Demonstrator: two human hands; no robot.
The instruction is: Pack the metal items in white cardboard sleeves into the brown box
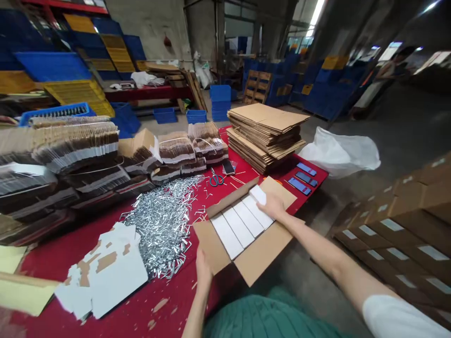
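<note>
Our left hand (203, 271) rests against the open carton (263, 256), how closed we cannot tell, while our right hand (273, 206) grips a white box (258, 194) at its far end, bent metal pieces (162, 230) heaped left of both hands.

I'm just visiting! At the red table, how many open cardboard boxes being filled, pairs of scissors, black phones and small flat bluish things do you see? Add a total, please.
Open cardboard box: 1
Pair of scissors: 1
Black phone: 1
Small flat bluish things: 3
Total: 6
</note>
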